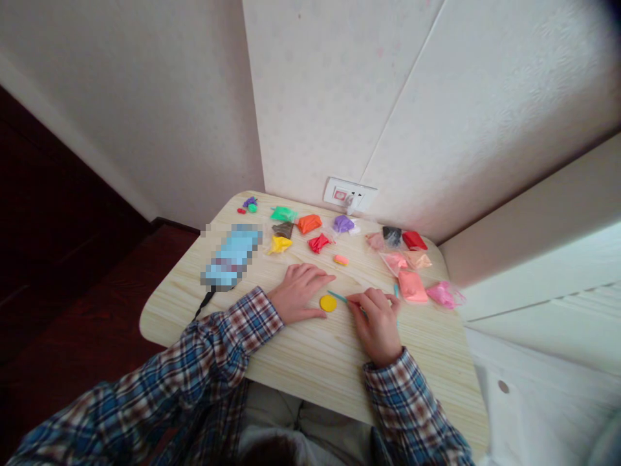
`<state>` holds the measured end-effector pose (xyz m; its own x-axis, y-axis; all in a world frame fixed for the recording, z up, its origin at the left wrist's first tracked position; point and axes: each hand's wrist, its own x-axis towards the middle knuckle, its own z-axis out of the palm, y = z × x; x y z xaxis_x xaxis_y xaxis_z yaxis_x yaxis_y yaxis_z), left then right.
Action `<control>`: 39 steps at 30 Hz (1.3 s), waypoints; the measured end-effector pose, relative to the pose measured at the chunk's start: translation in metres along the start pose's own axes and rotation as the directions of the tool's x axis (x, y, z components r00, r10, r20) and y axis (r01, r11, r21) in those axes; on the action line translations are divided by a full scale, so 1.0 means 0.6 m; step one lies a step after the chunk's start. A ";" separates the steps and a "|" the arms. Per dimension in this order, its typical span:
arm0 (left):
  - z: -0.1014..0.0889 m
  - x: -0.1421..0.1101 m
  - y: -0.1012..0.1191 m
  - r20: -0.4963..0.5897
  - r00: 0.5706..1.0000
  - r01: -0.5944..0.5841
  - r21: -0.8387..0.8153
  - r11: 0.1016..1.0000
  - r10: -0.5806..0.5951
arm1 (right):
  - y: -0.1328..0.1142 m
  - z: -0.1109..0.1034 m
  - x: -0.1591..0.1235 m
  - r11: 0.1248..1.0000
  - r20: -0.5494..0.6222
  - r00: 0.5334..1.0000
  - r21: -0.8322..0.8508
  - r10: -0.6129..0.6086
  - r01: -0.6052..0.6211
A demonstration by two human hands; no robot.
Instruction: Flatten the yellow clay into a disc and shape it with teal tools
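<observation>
A flat yellow clay disc [328, 303] lies on the pale wooden table [301, 356] between my two hands. My left hand [301, 294] rests on the tabletop just left of the disc, its fingers stretched out and apart, holding nothing. To the right, my right hand [376, 320] pinches a thin teal stick-like tool [338, 296], whose tip points left over the disc's upper edge. Another teal piece [396, 290] shows just beyond the right hand's knuckles. A small pink-and-yellow block [340, 260] sits farther back.
Behind my hands lie bags of coloured clay: green [284, 213], orange [309, 224], yellow [280, 244], purple [343, 224] and salmon [412, 287]. A pixelated blue device [231, 255] with a black strap lies left. Small purple clay pieces [250, 202] sit far left. A wall socket [349, 193] holds a plug.
</observation>
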<state>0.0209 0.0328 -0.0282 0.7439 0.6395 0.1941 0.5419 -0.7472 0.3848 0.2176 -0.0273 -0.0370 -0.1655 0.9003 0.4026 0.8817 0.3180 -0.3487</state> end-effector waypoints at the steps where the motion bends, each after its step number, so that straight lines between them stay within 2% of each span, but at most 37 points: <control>1: 0.001 0.003 0.001 0.001 1.000 0.003 0.002 1.000 -0.003 | -0.003 0.002 0.002 1.000 0.009 1.000 0.003 -0.007 0.007; 5: 0.004 0.014 0.008 0.004 1.000 -0.014 0.016 1.000 0.014 | -0.013 0.008 0.009 1.000 0.020 0.999 0.013 -0.026 0.026; 8: 0.003 0.008 0.004 0.001 0.999 -0.032 0.013 0.999 0.032 | -0.006 0.005 0.006 1.000 0.000 1.000 0.007 -0.012 0.012; 12: 0.000 0.000 -0.001 -0.007 1.000 -0.007 0.014 1.000 0.007 | -0.001 0.001 0.002 1.000 -0.005 1.000 0.002 0.005 -0.005; 17: 0.003 0.012 0.005 -0.001 1.000 -0.017 0.010 1.000 0.017 | -0.014 0.007 0.009 1.000 0.019 1.000 0.015 -0.017 0.017; 24: 0.002 0.004 0.004 0.005 1.000 -0.015 0.011 1.000 0.015 | 0.003 0.001 0.000 1.000 -0.021 1.000 0.004 0.005 -0.005; 39: 0.002 0.009 0.014 0.003 1.000 0.005 0.018 1.000 -0.005 | -0.007 0.004 0.007 0.999 0.007 1.000 0.041 -0.009 0.008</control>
<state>0.0300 0.0296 -0.0250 0.7421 0.6428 0.1899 0.5526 -0.7471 0.3694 0.2119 -0.0241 -0.0356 -0.1761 0.8995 0.3997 0.8612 0.3375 -0.3800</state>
